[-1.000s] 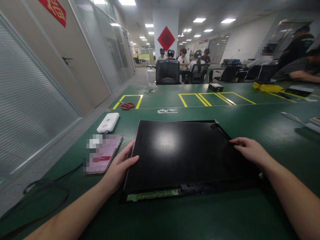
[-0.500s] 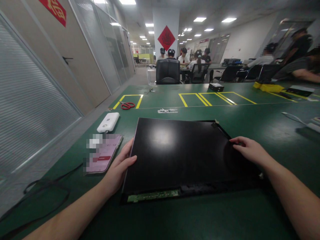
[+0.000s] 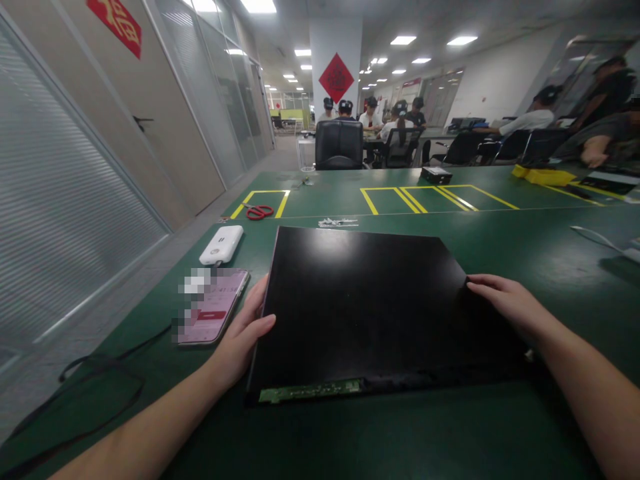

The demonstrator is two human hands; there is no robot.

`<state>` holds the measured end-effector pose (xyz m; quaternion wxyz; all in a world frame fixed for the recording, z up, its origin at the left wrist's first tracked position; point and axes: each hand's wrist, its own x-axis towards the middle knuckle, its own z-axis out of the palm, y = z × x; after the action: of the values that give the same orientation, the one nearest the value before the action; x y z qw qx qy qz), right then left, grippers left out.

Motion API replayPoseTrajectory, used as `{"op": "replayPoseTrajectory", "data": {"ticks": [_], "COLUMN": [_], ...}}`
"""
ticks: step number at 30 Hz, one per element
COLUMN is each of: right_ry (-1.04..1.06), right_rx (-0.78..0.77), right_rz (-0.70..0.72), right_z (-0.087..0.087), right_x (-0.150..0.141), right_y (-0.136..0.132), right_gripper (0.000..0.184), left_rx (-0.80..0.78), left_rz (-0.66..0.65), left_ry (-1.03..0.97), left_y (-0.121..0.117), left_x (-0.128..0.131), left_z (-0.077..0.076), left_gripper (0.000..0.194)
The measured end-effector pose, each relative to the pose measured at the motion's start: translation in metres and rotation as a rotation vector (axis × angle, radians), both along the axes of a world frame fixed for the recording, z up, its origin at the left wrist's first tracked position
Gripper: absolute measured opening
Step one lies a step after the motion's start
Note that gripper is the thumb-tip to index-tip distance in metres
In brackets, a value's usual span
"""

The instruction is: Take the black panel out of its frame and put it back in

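Note:
A black LCD screen panel (image 3: pixel 370 300) lies before me over the green table, its far edge tilted up a little. Along its near edge runs a narrow green circuit board (image 3: pixel 310 391). My left hand (image 3: pixel 247 327) grips the panel's left edge, thumb on the front face and fingers behind, partly hidden. On the right edge, my right hand (image 3: pixel 510 303) pinches the panel between thumb and fingers. A smartphone (image 3: pixel 215 310) with a lit pink screen lies just left of my left hand.
Beyond the phone lies a white power bank (image 3: pixel 221 245). Red-handled scissors (image 3: pixel 259 212), white scraps (image 3: pixel 337 222) and a black box (image 3: pixel 436 175) are farther back on the table (image 3: pixel 310 440). A black cable (image 3: pixel 115 363) hangs at the left. Several people sit in the background.
The panel's far side has risen slightly, hiding the dark frame that showed behind its far right corner. My right hand has closed more firmly on the right edge.

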<state>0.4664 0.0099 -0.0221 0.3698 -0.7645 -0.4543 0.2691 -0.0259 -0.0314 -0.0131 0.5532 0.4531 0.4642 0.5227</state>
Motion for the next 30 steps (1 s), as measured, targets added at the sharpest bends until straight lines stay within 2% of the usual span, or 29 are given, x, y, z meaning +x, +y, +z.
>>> {"op": "replayPoseTrajectory", "data": {"ticks": [4, 7, 12, 16, 19, 22, 26, 30], "right_ry": [0.243, 0.366, 0.466, 0.52, 0.62, 0.623, 0.563, 0.532], "right_rx": [0.068, 0.14, 0.233, 0.205, 0.096, 0.012, 0.084, 0.108], "right_rz": [-0.035, -0.013, 0.024, 0.054, 0.047, -0.004, -0.014, -0.139], "right_z": [-0.001, 0.004, 0.022, 0.035, 0.037, 0.033, 0.028, 0.025], "right_x": [0.0, -0.004, -0.015, -0.016, -0.011, -0.006, -0.004, 0.005], "right_y": [0.0, -0.002, -0.011, -0.025, -0.033, -0.036, -0.037, -0.037], "right_gripper": [0.032, 0.029, 0.045, 0.067, 0.065, 0.061, 0.058, 0.058], "left_rx": [0.005, 0.012, -0.057, -0.126, -0.127, -0.092, -0.079, -0.173], "left_rz": [0.008, 0.056, 0.109, 0.072, 0.06, 0.072, 0.07, -0.004], "left_ry": [0.03, -0.005, -0.138, -0.183, -0.195, -0.194, -0.196, -0.219], "left_y": [0.005, 0.008, 0.001, -0.005, -0.003, 0.001, 0.004, 0.008], "left_x": [0.0, 0.005, 0.015, 0.015, 0.013, 0.011, 0.009, 0.008], "left_z": [-0.002, 0.0, 0.012, 0.015, 0.013, 0.011, 0.008, 0.007], "left_gripper": [0.072, 0.08, 0.095, 0.092, 0.088, 0.09, 0.085, 0.076]}}
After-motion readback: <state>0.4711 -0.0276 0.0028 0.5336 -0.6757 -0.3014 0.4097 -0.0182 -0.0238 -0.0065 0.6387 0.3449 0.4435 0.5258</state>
